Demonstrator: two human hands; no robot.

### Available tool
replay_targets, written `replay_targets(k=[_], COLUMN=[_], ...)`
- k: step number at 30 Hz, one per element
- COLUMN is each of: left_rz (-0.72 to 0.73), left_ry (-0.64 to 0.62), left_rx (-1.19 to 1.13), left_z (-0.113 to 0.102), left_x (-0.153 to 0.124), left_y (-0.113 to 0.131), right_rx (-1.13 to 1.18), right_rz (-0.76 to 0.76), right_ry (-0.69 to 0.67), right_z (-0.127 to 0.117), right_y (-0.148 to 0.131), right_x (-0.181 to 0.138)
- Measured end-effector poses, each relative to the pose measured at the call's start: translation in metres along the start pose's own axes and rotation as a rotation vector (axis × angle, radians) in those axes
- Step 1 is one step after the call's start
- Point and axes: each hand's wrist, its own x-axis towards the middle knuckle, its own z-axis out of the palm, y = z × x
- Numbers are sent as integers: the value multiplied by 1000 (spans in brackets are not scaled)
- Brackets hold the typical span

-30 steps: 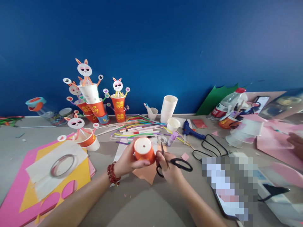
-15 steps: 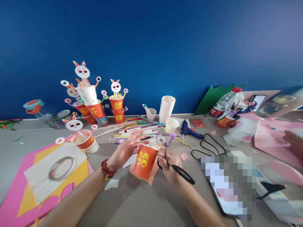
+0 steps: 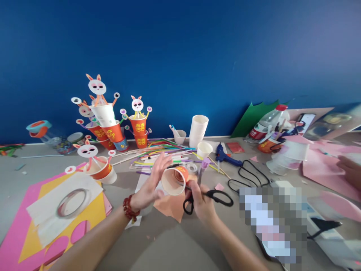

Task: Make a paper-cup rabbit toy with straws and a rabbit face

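Near edge, left: pink sheet (image 3: 17, 231) under a yellow sheet (image 3: 94, 210), white paper (image 3: 50, 220) on top, tape roll (image 3: 64, 215) lying flat on that. Near right: a pixelated patch over a phone.

Mid worktop (image 3: 158, 241): orange-red paper cup (image 3: 172, 183) held up over a peach paper piece (image 3: 166, 206), tipped on its side, mouth toward the wearer. Right hand (image 3: 202, 198): grip closed on black-handled scissors (image 3: 210, 193), fingertips against the cup's right side. One blade points up; the other seems to enter the cup mouth, though blur makes this unsure. Left hand (image 3: 149, 184), red bracelet (image 3: 130, 208) at wrist: grip open, palm beside the cup's left rim, fingers spread.

Beyond: rabbit-topped cup (image 3: 104, 171) at left; pens and coloured sticks (image 3: 166, 154) heaped centre; small white cup (image 3: 204, 150) beside a blue glue gun (image 3: 225, 156). At right, another person's hand (image 3: 348, 169) on pink paper (image 3: 316, 165).

Farthest: stacked rabbit cups (image 3: 111, 130), white cup stack (image 3: 199, 131), red-capped bottle (image 3: 259, 130), blue wall (image 3: 180, 56).
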Motion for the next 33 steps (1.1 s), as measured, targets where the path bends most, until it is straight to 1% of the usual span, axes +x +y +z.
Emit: replay_targets(k=[2,3,4,5,6,9,14,16,18,20,21,24,26,29,32,33], left_rz=[-278,-407,-502,-554,-565,-514,-433,-397,-406,-412,-389,-225,-115,33,202,233], left_ry=[5,2,8,27,55,138,211,197,139,89,73,43,31,51,76,90], left_rx=[-200,-247,-262,-256,-245,-284,-383,-399,-395,-316,-239,70,257,437,513,509], left_z=[1,3,5,8,11,18,22,22,21,20,19,17,17,17,16,16], left_x=[1,1,1,0,0,0,1,-1,-2,-4,-4,-7,-8,-9,-8,-8], left_y=[8,11,13,15,17,18,16,14,14,13,13,12,12,12,11,10], right_rx=[-101,-126,-141,-157,-183,-285,-469,-553,-612,-631,-627,-562,-465,-299,-129,-65], right_rz=[-157,-196,-213,-231,-261,-410,-697,-783,-842,-870,-876,-843,-750,-494,-154,-43], right_ry=[-40,-64,-83,-95,-111,-156,-198,-199,-185,-160,-150,-136,-140,-156,-149,-141], right_z=[-5,-6,-7,-8,-8,-9,-13,-15,-16,-16,-16,-13,-10,-4,2,3], right_y=[2,2,2,1,0,-5,-13,-15,-16,-16,-16,-15,-14,-10,-8,-8], right_x=[0,0,0,1,2,4,9,10,10,10,10,8,5,-1,-7,-8])
